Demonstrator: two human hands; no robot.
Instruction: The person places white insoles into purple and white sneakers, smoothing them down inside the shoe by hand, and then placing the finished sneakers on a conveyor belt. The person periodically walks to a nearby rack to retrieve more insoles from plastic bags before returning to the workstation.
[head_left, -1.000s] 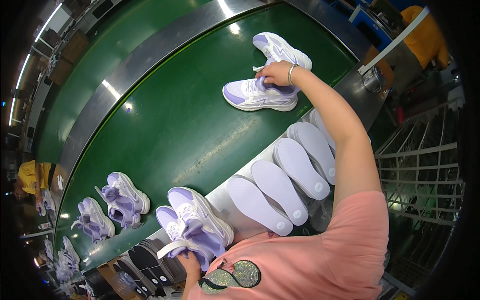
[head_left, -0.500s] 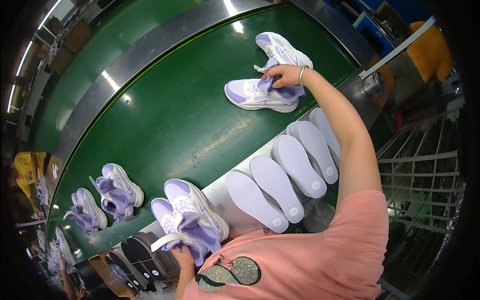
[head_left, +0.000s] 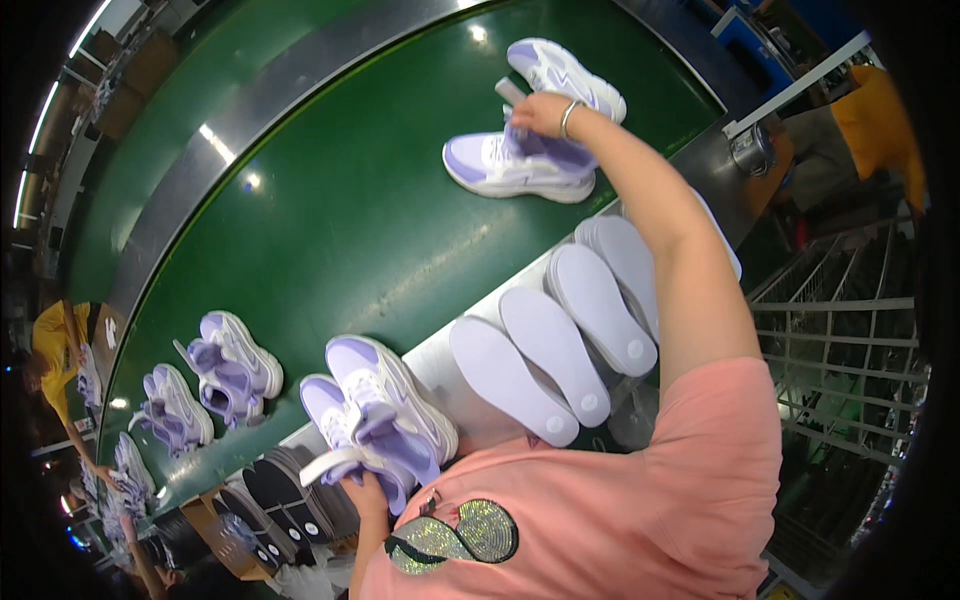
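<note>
My right hand (head_left: 543,115) is closed on the tongue of a white and lilac sneaker (head_left: 500,165) at the far side of the green table; a pale strap end pokes up past the fingers. Just behind it lies a second sneaker (head_left: 575,75), partly hidden by the hand and wrist. Close to my body, my left hand (head_left: 367,495) is closed at the heel end of a pair of matching sneakers. The left sneaker (head_left: 325,410) of this pair has a loose white strap, and the right sneaker (head_left: 380,380) leans against it. The left fingertips are hidden by the shoes.
Pale grey insoles (head_left: 510,380) lie in a row on a metal ledge (head_left: 440,385). More sneakers (head_left: 235,370) stand at the left. Dark insoles (head_left: 280,500) fill a box beside me. A wire rack (head_left: 840,350) stands right; a person in yellow (head_left: 55,345) works far left.
My right hand has shifted slightly left on the far sneaker, and a strap end now stands up above the fingers. My left hand keeps its place. The whole view has shifted a little.
</note>
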